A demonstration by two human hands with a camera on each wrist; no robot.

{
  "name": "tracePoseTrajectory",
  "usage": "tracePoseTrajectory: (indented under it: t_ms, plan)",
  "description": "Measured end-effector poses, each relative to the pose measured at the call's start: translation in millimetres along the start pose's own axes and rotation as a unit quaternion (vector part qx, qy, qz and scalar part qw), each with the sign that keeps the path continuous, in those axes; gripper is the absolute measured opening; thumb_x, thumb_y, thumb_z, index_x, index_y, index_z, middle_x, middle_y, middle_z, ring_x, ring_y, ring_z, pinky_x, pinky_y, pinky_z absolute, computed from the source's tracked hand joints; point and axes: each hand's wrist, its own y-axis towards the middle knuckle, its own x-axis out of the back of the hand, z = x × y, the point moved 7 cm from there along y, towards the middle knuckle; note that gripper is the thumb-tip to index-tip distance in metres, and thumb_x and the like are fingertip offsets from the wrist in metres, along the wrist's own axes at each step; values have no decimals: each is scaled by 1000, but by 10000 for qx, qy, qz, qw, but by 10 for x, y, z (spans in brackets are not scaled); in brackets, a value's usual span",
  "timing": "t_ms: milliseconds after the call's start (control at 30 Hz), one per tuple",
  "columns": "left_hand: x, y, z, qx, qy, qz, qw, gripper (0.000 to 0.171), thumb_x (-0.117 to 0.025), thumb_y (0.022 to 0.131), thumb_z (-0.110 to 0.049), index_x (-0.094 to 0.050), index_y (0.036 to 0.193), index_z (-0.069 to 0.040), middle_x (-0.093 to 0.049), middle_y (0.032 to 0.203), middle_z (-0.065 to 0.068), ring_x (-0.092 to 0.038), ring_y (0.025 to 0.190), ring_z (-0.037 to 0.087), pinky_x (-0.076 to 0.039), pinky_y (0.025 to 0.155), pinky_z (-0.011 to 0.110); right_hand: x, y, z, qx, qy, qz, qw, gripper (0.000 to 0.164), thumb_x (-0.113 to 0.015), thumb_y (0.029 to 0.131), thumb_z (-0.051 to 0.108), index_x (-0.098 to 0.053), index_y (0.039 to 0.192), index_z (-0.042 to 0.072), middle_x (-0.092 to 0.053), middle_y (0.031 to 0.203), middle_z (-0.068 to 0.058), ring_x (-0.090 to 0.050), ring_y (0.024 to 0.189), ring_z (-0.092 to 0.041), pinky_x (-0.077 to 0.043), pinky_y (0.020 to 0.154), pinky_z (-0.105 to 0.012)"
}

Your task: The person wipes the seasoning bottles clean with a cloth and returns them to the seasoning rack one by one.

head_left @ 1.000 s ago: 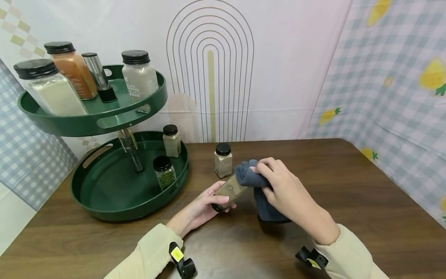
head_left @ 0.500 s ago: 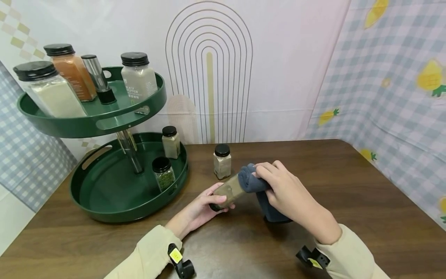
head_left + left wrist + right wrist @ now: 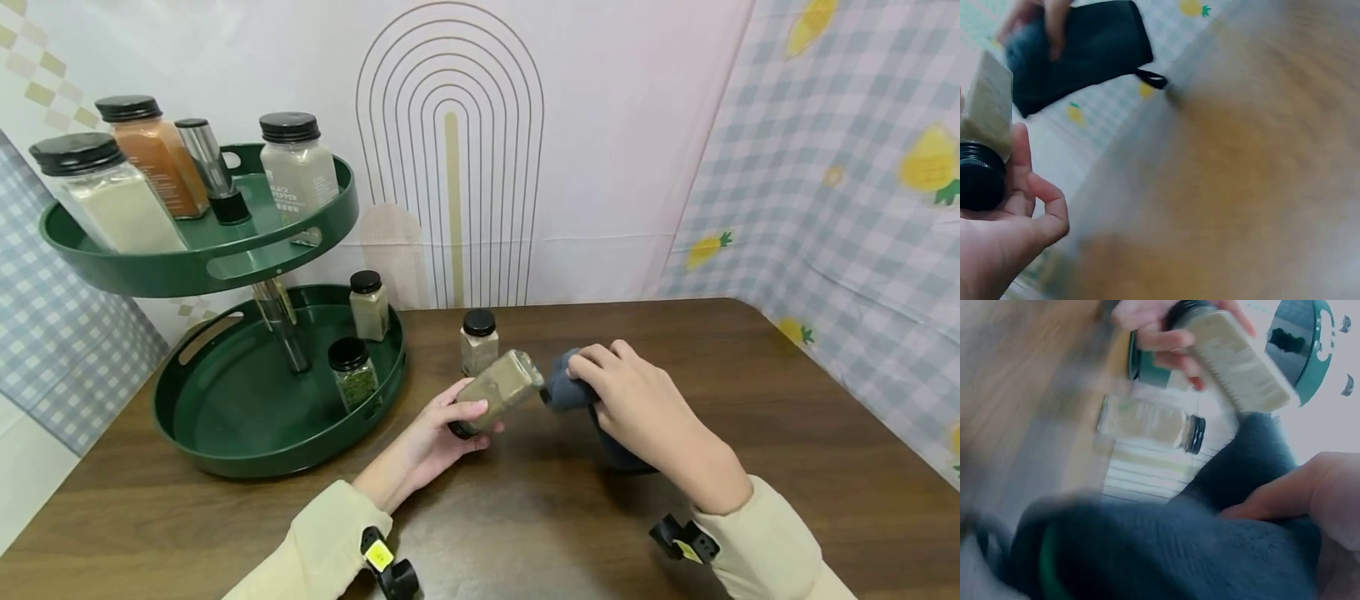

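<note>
The fingers of the bare left hand grasp a square clear-glass jar of greenish-tan powder with a black screw lid, tilted above the brown wooden table, lid low by the palm and base raised toward the right. The fingers of the right hand clutch a dark blue-grey fabric cloth, bunched just beside the jar's base; whether the two touch, I cannot tell. Wiping of this jar looks under way, its setting-down not yet done; how clean it is cannot be judged. Near it, a small square glass jar of pale contents, black-lidded, stands upright on the table, either finished or waiting. Farther left, the lower tier of a dark green, round, two-tier stand bears a small tan-powder jar and a small green-flake jar; its upper tier bears three larger black-lidded jars and a silver-and-black cylinder. Nothing shows which of these, if any, are wiped.
</note>
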Motion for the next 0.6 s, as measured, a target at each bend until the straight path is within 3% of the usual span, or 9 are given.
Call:
tracePoseTrajectory:
  t_ms: [100, 200, 267, 400, 467, 600]
  plan:
    - [-49, -46, -175, -258, 694, -222, 9970, 34, -62, 82, -12, -53, 115, -16, -57, 102, 2, -61, 83, 18, -42, 71, 29, -158, -6, 6, 35, -325, 277, 9991, 36, -71, 68, -3, -59, 96, 15, -61, 98, -6, -54, 84, -27, -49, 56, -39]
    - [-121, -117, -358, -475, 1764, -542, 9817, 38, -71, 76, -12, -57, 112, -13, -58, 100, 2, -58, 82, 15, -43, 70, 28, -370, -41, 52, 93, -385, 930, 9949, 34, -76, 70, 9, -59, 99, 12, -59, 93, -7, -55, 81, -28, -49, 56, -38]
    - [-167, -172, -479, -621, 2474, -733, 9641, 41, -76, 73, -15, -59, 111, -11, -59, 100, 3, -56, 83, 15, -45, 71, 29, -470, -74, 81, 6, -207, 1512, 9883, 38, -77, 73, 20, -59, 105, 11, -58, 95, -8, -55, 84, -28, -49, 58, -39]
    - [-238, -311, -744, -908, 3509, -995, 9267, 44, -81, 70, -22, -61, 109, -15, -63, 102, 5, -57, 88, 17, -48, 75, 30, -529, -148, 114, -459, 364, 2588, 9641, 60, -73, 77, 39, -55, 126, 12, -56, 114, -10, -53, 100, -29, -50, 70, -43]
    - [-246, -400, -892, -1046, 3879, -1158, 9084, 46, -82, 68, -26, -62, 109, -19, -63, 103, 3, -58, 91, 17, -48, 77, 31, -486, -157, 155, -525, 544, 2700, 9599, 62, -71, 79, 41, -52, 131, 13, -54, 123, -12, -51, 106, -31, -49, 77, -46]
    - [-249, -597, -1203, -1411, 4385, -1407, 8764, 50, -83, 67, -29, -60, 111, -23, -62, 105, 2, -57, 91, 19, -47, 77, 33, -349, -137, 354, 25, 796, 2423, 9669, 57, -66, 85, 36, -51, 132, 8, -51, 130, -14, -49, 113, -33, -46, 87, -47]
